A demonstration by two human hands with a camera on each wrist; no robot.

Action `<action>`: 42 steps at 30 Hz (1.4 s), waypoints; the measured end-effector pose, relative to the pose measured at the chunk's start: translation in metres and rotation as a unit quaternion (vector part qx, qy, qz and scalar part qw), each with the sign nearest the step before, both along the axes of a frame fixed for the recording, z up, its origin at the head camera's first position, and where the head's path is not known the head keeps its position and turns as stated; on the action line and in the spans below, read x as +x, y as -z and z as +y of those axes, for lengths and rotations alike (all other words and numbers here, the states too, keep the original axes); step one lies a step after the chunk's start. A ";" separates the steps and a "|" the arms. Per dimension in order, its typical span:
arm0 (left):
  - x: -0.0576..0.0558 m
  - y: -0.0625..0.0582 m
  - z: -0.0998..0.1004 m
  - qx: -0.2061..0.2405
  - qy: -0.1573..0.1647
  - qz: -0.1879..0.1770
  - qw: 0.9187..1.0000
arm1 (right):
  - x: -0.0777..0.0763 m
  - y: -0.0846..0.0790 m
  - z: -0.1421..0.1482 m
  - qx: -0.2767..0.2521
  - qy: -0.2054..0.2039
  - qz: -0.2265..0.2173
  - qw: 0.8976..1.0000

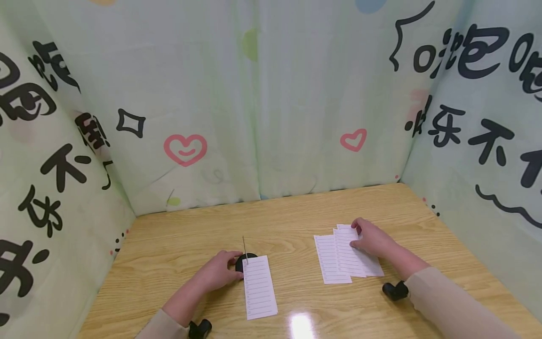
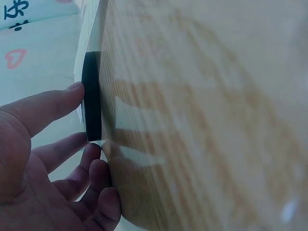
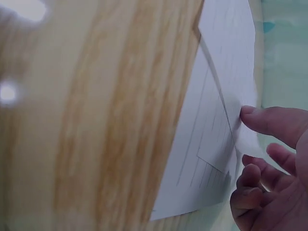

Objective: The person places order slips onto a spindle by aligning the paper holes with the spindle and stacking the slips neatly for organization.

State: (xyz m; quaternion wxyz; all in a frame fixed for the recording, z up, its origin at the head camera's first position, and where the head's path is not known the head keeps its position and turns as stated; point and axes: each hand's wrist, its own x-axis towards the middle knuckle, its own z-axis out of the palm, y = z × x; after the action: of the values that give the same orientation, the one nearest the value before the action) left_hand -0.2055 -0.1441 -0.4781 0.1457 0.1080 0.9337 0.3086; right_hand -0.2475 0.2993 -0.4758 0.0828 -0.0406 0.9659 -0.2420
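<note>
A bill spike with a round black base (image 1: 239,266) stands on the table at center left, its thin metal needle pointing up. One lined white slip (image 1: 259,292) is on the needle and lies over part of the base. My left hand (image 1: 219,272) holds the base by its edge; in the left wrist view the thumb is against the dark base (image 2: 91,96). On the right, several overlapping lined slips (image 1: 331,261) are fanned out. My right hand (image 1: 373,238) pinches the edge of a slip (image 3: 228,62) there, thumb on its face, other fingers curled at the edge.
The light wood table (image 1: 190,230) reaches back to a pale curtain (image 1: 296,117) printed with hearts and characters. Similar curtains rise along the left and right sides. A glare spot shines near the table's front.
</note>
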 end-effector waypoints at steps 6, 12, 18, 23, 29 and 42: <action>0.001 -0.001 0.000 0.003 0.003 0.005 1.000 | 0.002 -0.002 -0.003 -0.004 0.012 -0.013 1.000; 0.001 -0.001 0.000 0.004 -0.001 0.002 1.000 | 0.006 -0.005 -0.001 -0.020 0.009 0.006 1.000; 0.002 -0.002 0.001 0.007 -0.003 0.003 1.000 | 0.009 -0.011 -0.001 -0.038 0.011 0.039 0.998; 0.001 -0.001 0.001 0.006 -0.001 0.006 1.000 | 0.014 -0.021 -0.003 -0.081 0.006 0.044 0.996; 0.000 0.001 0.001 0.000 0.000 0.007 1.000 | 0.015 -0.031 -0.009 -0.157 0.012 0.027 0.987; 0.000 0.000 0.001 -0.006 -0.003 0.001 1.000 | 0.016 -0.046 -0.038 -0.266 -0.012 0.013 0.964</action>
State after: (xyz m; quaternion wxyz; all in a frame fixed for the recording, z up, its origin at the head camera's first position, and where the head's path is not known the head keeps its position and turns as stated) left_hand -0.2055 -0.1428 -0.4783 0.1440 0.1043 0.9362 0.3031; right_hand -0.2318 0.2609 -0.4300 0.0598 -0.0761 0.8670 -0.4888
